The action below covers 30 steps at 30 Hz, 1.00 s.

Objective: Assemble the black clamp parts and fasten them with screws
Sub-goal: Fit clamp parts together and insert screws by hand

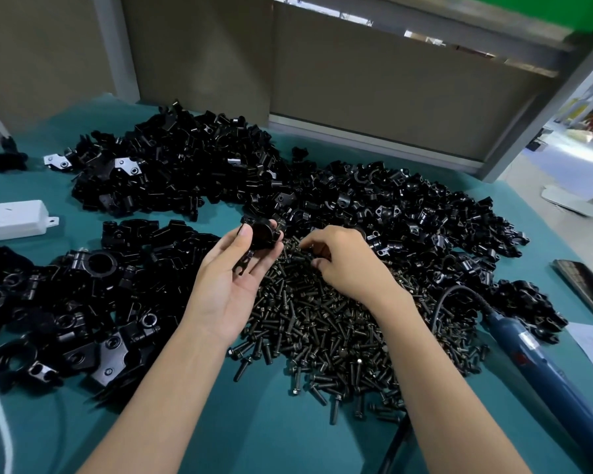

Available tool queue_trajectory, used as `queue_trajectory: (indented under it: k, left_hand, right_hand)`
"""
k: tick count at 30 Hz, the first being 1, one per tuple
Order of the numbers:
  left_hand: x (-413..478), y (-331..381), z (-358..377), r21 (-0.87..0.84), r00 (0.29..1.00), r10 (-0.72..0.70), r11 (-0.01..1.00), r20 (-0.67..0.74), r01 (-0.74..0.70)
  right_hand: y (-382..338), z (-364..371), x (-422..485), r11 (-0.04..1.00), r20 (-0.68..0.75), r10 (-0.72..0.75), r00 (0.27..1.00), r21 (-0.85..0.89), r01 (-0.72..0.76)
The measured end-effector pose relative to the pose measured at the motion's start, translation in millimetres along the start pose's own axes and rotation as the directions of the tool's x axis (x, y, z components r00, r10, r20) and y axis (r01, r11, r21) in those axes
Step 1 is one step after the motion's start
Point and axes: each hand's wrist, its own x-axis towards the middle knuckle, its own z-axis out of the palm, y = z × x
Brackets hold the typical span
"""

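The left hand (235, 268) grips a black clamp part (262, 236) aloft, ready, while the right hand (343, 260) pinches into the screw pile (322, 323) nearby, though whether it holds a screw is hidden.

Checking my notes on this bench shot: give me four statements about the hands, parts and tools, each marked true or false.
1. The left hand holds a black clamp part. True.
2. The right hand grips the blue power screwdriver. False: it reaches into the pile of dark metal screws; the screwdriver lies on the teal table mat.
3. A white plastic box lies at the far left. True.
4. The screws sit in a tray. False: loose on the mat.
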Motion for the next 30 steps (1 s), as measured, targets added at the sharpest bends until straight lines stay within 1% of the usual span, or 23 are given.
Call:
queue_trajectory:
  k: [2, 4, 8, 10, 11, 18, 21, 23, 26, 28, 30]
  left_hand:
    - [-0.2, -0.7, 0.5, 0.000, 1.000, -0.004, 1.000, 0.008, 0.004]
    - [-0.5, -1.5, 1.0, 0.000, 1.000, -0.011, 1.000, 0.014, 0.010]
    - [-1.1, -1.5, 1.9, 0.004, 1.000, -0.014, 1.000, 0.020, 0.014]
    - [-1.0, -0.5, 2.4, -0.003, 1.000, -0.011, 1.000, 0.015, 0.011]
    - [-0.9, -0.3, 2.5, -0.010, 1.000, -0.011, 1.000, 0.011, 0.011]
    - [-0.7, -0.4, 2.0, -0.013, 1.000, -0.009, 1.000, 0.006, 0.009]
    - [-0.4, -0.8, 1.5, -0.014, 1.000, -0.009, 1.000, 0.005, 0.009]
    - [-0.1, -1.5, 1.6, -0.011, 1.000, -0.012, 1.000, 0.009, 0.012]
    - [0.1, -3.9, 2.2, 0.005, 1.000, -0.027, 1.000, 0.014, 0.027]
    - [-0.2, -6.8, 2.5, 0.038, 0.999, -0.036, 0.999, 0.015, 0.036]
    - [-0.7, -10.1, 2.9, 0.073, 0.999, -0.040, 0.997, 0.029, 0.037]
  right_hand:
    - [0.6, 0.0, 2.1, 1.000, 0.007, -0.001, 1.000, -0.025, 0.001]
    - [2.0, 0.2, 4.1, 1.000, -0.002, 0.006, 1.000, -0.008, -0.006]
    - [9.9, -2.0, 7.4, 0.981, 0.010, 0.081, 0.997, 0.176, -0.081]
    - [13.8, -2.1, 8.1, 0.961, -0.023, 0.123, 0.992, 0.254, -0.113]
    - [14.5, -1.5, 8.6, 0.957, -0.037, 0.136, 0.990, 0.263, -0.122]
    - [11.9, -1.2, 16.2, 0.992, -0.006, 0.100, 0.995, 0.071, -0.100]
    - [12.0, -3.9, 15.4, 0.994, -0.010, 0.076, 0.997, 0.079, -0.075]
    - [14.2, -5.0, 11.4, 0.987, -0.064, 0.077, 0.995, 0.147, -0.067]
    - [15.3, -3.2, 3.2, 0.953, -0.203, 0.084, 0.976, 0.302, -0.019]
    - [9.0, -2.9, -2.6, 0.898, -0.302, 0.086, 0.949, 0.436, 0.058]
    - [-0.7, -5.6, -6.1, 0.819, -0.388, 0.073, 0.919, 0.549, 0.166]
